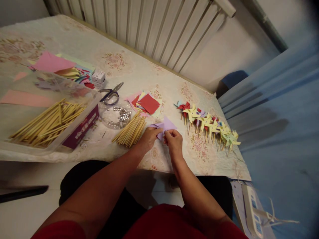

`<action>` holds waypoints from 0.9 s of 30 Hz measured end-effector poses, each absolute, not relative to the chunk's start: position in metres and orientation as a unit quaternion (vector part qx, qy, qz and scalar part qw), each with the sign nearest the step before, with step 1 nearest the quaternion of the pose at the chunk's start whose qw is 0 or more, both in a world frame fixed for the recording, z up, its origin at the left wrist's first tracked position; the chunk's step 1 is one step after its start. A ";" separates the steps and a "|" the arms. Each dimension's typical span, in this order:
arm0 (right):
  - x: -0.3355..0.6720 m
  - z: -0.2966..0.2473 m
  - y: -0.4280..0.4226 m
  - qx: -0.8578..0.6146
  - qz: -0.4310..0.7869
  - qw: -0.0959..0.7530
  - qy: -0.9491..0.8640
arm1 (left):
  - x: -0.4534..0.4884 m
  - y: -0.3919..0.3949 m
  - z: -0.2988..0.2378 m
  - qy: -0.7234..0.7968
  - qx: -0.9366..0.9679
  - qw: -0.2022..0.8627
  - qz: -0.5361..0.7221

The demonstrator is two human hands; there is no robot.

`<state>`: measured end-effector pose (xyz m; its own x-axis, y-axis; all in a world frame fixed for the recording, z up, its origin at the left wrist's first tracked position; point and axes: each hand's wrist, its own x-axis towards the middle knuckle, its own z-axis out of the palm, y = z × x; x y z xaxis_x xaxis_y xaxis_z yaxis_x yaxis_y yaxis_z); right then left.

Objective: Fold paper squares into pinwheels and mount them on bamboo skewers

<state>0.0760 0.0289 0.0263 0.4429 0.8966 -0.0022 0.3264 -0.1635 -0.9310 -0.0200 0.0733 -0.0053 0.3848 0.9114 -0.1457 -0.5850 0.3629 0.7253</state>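
Observation:
Between my two hands is a purple paper pinwheel (168,124), its blades partly folded toward the middle. My left hand (150,136) pinches its left side with thumb and fingers. The fingers of my right hand (173,139) are closed at its lower right edge, close to the centre; whether they hold a small pin there is hidden. Just left of my left hand lies a bundle of thin wooden sticks (131,130). Behind it sits a stack of coloured paper squares (149,103), a red one on top.
Finished pinwheels on sticks (209,122) lie in a row at right. Leftward are a round clear dish (103,116) of metal pins, scissors (111,94), small white boxes (98,76), a plastic bin (53,146) of sticks and paper scraps (53,62). A power strip (252,212) sits lower right.

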 end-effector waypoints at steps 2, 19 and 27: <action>0.076 0.027 0.029 -0.703 0.302 0.476 -0.434 | -0.020 0.073 -0.004 0.282 0.296 0.777 0.479; 0.089 0.028 0.021 -0.718 0.259 0.484 -0.428 | -0.022 0.072 -0.006 0.297 0.307 0.764 0.484; 0.133 0.054 0.031 -0.702 0.309 0.492 -0.413 | -0.022 0.077 -0.014 0.286 0.356 0.775 0.438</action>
